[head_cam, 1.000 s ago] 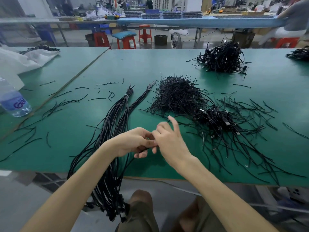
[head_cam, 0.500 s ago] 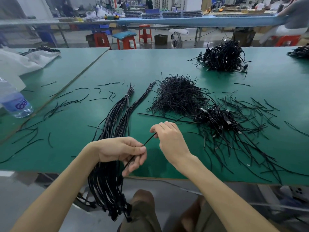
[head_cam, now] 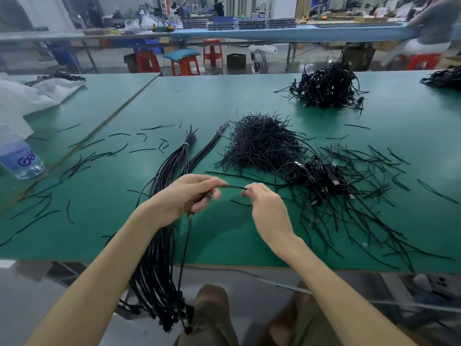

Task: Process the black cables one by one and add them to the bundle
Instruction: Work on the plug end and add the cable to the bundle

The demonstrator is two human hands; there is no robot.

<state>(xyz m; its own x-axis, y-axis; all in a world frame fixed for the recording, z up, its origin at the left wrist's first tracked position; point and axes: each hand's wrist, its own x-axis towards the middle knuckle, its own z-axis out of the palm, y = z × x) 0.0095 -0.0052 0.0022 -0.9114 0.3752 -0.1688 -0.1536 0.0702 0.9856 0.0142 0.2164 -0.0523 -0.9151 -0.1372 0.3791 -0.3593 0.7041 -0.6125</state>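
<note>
Now level rather than slanted, cable (head_cam: 233,187) between left hand (head_cam: 183,197), right hand (head_cam: 268,208).

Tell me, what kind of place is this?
Probably a factory workshop: heaps of black cables lie on a long green worktable, the left hand and right hand hold one cable beside a tied bundle, and a bench behind carries stacked trays.

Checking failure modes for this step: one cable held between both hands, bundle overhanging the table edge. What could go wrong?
1. The bundle hangs over the table edge and might slide off.
2. The cable trails down from the left hand beside the bundle and could tangle with it.
3. The right hand pinches near the loose pile and may snag strands.
</note>
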